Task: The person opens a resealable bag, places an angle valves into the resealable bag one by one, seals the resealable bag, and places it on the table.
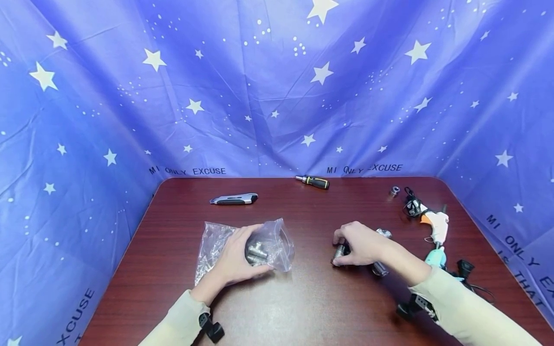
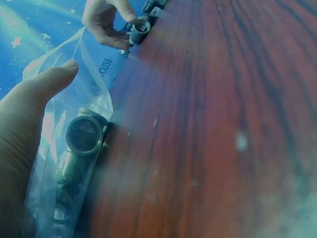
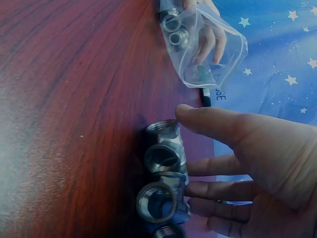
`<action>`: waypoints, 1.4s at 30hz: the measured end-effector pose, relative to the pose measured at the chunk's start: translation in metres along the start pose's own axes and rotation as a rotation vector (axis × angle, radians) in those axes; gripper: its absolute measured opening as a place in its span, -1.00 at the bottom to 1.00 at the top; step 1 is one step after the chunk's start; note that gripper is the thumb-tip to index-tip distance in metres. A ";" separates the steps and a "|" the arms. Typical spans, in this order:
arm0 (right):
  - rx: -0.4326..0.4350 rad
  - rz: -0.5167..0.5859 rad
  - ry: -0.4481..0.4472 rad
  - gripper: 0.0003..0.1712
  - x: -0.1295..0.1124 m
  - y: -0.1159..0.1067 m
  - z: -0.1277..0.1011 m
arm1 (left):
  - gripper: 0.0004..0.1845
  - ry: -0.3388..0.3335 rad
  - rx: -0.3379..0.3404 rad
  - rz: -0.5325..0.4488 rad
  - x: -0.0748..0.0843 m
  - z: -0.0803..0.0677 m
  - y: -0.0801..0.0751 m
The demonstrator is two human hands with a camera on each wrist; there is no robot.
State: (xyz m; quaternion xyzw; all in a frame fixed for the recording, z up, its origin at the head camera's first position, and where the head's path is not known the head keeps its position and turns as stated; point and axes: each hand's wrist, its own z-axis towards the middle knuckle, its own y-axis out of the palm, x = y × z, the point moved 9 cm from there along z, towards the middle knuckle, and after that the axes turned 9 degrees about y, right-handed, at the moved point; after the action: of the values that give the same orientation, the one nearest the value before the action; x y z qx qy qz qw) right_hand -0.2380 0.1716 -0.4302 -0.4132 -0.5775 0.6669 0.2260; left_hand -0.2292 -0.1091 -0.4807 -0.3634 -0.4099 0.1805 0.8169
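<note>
Pinching metal pipe fittings (image 1: pixel 342 252) on the table (image 1: pixel 311 307) with right hand (image 1: pixel 361 250), fingers curled round them, threaded mouths facing left toward the bag. Lying flat on the clear plastic bag (image 1: pixel 264 242) of further fittings, left hand (image 1: pixel 235 259), fingers relaxed. Bag directly left of the fittings, a bare gap between; left hand nearer it.

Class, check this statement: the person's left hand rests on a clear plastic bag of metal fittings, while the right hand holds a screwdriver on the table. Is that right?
Not quite. The right hand holds metal pipe fittings, not a screwdriver; the right wrist view shows their threaded openings by the fingers. The screwdriver lies untouched at the far edge. The left hand does rest on the plastic bag.
</note>
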 end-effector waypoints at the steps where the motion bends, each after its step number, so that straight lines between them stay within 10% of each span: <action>1: -0.002 -0.008 0.005 -0.56 0.001 0.001 0.000 | 0.20 -0.001 -0.002 0.003 0.000 0.000 0.000; 12: -0.017 -0.050 0.030 -0.60 -0.001 0.006 0.000 | 0.19 0.004 0.001 -0.003 0.004 0.001 -0.002; 30: 0.112 0.344 0.099 -0.55 -0.019 -0.002 0.050 | 0.19 0.009 0.000 0.018 0.001 -0.002 0.000; 42: -0.043 0.607 0.042 -0.61 -0.057 0.036 0.078 | 0.19 0.036 0.018 0.008 0.007 0.001 -0.003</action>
State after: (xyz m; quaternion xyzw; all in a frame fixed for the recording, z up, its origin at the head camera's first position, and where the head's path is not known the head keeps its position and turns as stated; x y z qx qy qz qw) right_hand -0.2635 0.0736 -0.4489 -0.5852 -0.4368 0.6829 0.0193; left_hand -0.2255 -0.1065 -0.4743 -0.3610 -0.3920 0.1811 0.8265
